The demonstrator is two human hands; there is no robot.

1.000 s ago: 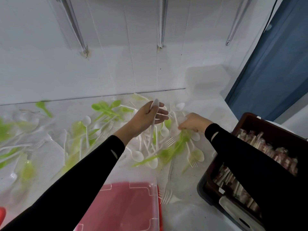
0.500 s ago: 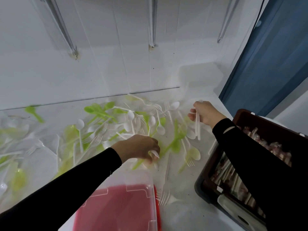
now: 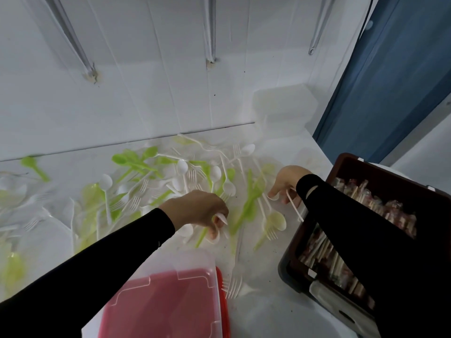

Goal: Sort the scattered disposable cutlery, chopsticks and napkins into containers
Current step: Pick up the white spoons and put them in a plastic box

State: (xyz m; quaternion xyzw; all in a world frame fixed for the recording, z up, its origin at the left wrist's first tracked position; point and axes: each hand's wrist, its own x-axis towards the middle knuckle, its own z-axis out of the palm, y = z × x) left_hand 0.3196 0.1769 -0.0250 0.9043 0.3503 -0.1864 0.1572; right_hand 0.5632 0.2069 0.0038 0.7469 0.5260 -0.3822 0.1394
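Note:
White and green plastic spoons and forks (image 3: 185, 176) lie scattered over the white counter (image 3: 268, 311). My left hand (image 3: 197, 211) hovers low over the pile, fingers curled around white spoons (image 3: 220, 219) whose ends stick out below the fingers. My right hand (image 3: 288, 182) is at the pile's right edge, pinching white spoons (image 3: 294, 207) whose handles slant down toward the brown bin. A red container (image 3: 158, 308) with a clear lid sits near me. The brown bin (image 3: 346, 167) on the right holds wrapped chopsticks (image 3: 324, 254).
A white wall with metal brackets backs the counter. A clear plastic box (image 3: 285, 106) stands in the far right corner. A blue panel (image 3: 390, 76) rises at the right. A single white fork (image 3: 233, 284) lies beside the red container.
My left hand came down from above the pile with its spoons to the near edge. My right hand lifted spoons, then dropped toward the brown bin's side.

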